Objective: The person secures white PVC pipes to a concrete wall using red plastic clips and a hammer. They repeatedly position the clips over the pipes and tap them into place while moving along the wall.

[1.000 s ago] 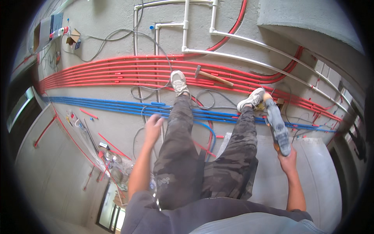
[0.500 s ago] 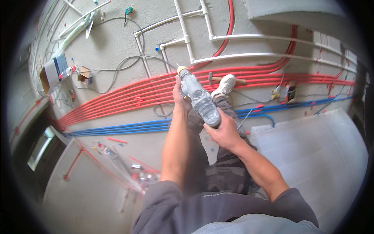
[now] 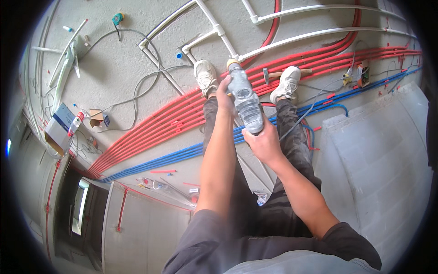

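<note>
A dusty grey power drill [image 3: 246,102] with a pale yellow collar at its front is held between my two hands, pointing away from me. My left hand [image 3: 226,94] is closed around the side of its front body. At the back end, my right hand [image 3: 264,142] is wrapped around the rear grip, partly hidden by the housing. In this view the drill's front end overlaps a white pipe [image 3: 226,45]; whether it touches the pipe I cannot tell. Under the drill run several red conduits [image 3: 159,121] and blue conduits [image 3: 182,150] along the floor.
A wooden-handled hammer [image 3: 287,73] lies across the red conduits by my right shoe [image 3: 286,83]. On the left are a grey cable [image 3: 135,98], an open carton [image 3: 57,132] and a green tape measure [image 3: 118,18]. A grey wall [image 3: 378,155] rises on the right.
My view has shifted, and both shoes now show, the left one on the floor near the white pipes. The drill stays in both hands, now pointing more nearly straight ahead.
</note>
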Motion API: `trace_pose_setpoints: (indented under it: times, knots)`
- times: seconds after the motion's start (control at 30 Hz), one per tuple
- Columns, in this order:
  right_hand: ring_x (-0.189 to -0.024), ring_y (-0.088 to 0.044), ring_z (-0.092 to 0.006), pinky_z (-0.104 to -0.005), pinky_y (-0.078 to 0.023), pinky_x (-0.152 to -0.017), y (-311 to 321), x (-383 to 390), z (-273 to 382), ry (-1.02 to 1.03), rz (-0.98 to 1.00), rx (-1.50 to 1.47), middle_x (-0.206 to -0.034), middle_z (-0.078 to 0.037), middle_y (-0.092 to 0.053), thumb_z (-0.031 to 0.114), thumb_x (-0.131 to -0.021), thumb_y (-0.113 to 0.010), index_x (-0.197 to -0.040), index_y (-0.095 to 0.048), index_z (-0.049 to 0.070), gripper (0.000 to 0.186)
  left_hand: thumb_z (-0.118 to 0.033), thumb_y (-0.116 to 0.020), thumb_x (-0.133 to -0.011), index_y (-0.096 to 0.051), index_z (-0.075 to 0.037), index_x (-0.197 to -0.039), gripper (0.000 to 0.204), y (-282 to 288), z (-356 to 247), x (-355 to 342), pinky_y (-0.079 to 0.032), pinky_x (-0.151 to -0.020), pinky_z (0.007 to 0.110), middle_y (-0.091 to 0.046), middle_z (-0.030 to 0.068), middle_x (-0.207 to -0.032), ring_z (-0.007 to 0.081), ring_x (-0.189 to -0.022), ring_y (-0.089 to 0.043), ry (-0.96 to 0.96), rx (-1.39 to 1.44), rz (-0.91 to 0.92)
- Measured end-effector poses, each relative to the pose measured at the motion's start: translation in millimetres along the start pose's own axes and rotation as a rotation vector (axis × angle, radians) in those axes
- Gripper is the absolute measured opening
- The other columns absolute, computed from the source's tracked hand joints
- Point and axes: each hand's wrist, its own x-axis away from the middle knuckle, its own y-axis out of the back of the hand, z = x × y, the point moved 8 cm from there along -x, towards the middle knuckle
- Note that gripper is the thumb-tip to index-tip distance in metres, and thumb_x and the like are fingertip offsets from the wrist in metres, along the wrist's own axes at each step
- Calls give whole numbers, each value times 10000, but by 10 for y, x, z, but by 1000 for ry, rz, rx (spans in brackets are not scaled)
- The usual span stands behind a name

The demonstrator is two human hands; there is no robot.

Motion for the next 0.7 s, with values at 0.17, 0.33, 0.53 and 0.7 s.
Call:
trace_pose_setpoints:
  times: [0.17, 0.33, 0.53, 0.7]
  knots:
    - [-958, -670, -459, -439, -533, -819, -226, -222, -152, -99, -65, 1, -1020, -228, -683, 45, -807, -731, -1131, -598, -14, 355, -389, -603, -922, -624, 3, -1213, 488, 125, -67, -249, -589, -782, 436, -704, 152, -1010, 293, -844, -699, 124, -84, -93]
    - [-802, -604, -131, -319, -513, -774, -380, -391, -52, -39, -113, 15, -899, -82, -684, 45, -857, -719, -1100, -620, -26, 272, -395, -616, -908, -624, 4, -1217, 504, 324, -79, -458, -583, -807, 442, -701, 156, -1029, 298, -866, -694, 213, -23, -97]
    - [-794, -601, -132, -318, -513, -774, -399, -585, -22, -101, -117, -28, -899, -87, -687, 61, -856, -715, -1087, -625, -29, 264, -394, -627, -900, -615, -4, -1232, 512, 283, -123, -589, -579, -823, 452, -691, 154, -1018, 300, -888, -687, 204, -63, -121]
    - [-787, -607, -130, -321, -516, -765, -405, -680, -135, -102, -117, -39, -897, -81, -690, 67, -851, -721, -1095, -628, -30, 279, -398, -630, -888, -609, -7, -1234, 522, 364, -64, -689, -578, -824, 471, -687, 157, -1026, 311, -894, -685, 240, -77, -183]
